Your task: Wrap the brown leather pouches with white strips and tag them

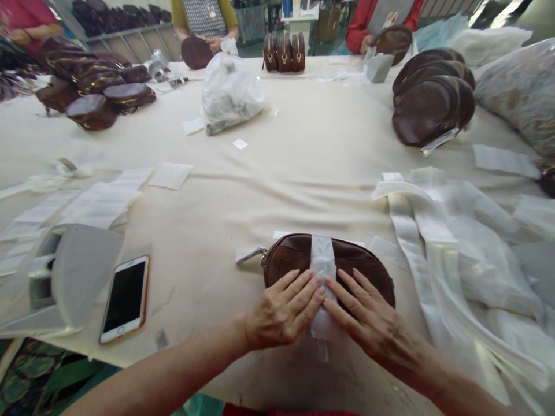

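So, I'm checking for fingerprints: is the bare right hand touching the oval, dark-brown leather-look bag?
Touching: in the head view, the right hand has fingers lying directly on the bag, with no visible gap.

Left hand (pixel 284 312), right hand (pixel 368 320) flat on brown bag (pixel 286 254), white strip (pixel 323 252) across its middle; phone (pixel 125 297) on desk (pixel 208 231).

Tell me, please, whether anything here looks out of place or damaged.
The phone looks misplaced: a personal item beside the grey dispenser, near the edge of the table. The brown bag with the white band shows no obvious damage.
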The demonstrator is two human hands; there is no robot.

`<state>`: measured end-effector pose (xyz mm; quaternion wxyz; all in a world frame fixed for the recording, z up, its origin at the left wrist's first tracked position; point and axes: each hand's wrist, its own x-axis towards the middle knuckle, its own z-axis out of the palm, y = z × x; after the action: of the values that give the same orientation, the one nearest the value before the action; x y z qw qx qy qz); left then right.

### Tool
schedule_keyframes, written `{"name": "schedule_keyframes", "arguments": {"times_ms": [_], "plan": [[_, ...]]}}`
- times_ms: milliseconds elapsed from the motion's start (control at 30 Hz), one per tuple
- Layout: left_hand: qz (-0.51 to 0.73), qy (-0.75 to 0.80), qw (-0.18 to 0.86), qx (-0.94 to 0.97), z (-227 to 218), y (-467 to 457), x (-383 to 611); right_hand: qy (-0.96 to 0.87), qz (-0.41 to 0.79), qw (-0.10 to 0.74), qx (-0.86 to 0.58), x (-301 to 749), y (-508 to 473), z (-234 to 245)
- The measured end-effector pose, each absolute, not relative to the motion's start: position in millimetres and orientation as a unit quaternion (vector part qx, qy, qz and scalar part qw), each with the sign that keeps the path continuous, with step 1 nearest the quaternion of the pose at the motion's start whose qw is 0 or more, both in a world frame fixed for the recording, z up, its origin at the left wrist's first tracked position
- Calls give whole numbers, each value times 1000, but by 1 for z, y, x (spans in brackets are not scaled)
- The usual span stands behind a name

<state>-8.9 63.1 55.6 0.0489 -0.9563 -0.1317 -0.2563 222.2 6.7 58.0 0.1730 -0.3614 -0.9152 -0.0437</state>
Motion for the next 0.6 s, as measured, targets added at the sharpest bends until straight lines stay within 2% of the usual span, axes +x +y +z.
{"name": "schedule_keyframes", "arguments": {"times_ms": [167, 300, 467, 600], "plan": [[-293, -131, 76, -944, 31, 55, -7, -903, -93, 202, -367, 216, -1, 43], [-291, -129, 76, -945, 25, 55, -8, -908, -84, 196, -360, 216, -1, 38], [-289, -137, 93, -943, 23, 52, -7, -889, -105, 253, -368, 217, 1, 32], [-291, -150, 125, -937, 23, 51, -6, -888, -136, 233, -373, 222, 4, 31]]}}
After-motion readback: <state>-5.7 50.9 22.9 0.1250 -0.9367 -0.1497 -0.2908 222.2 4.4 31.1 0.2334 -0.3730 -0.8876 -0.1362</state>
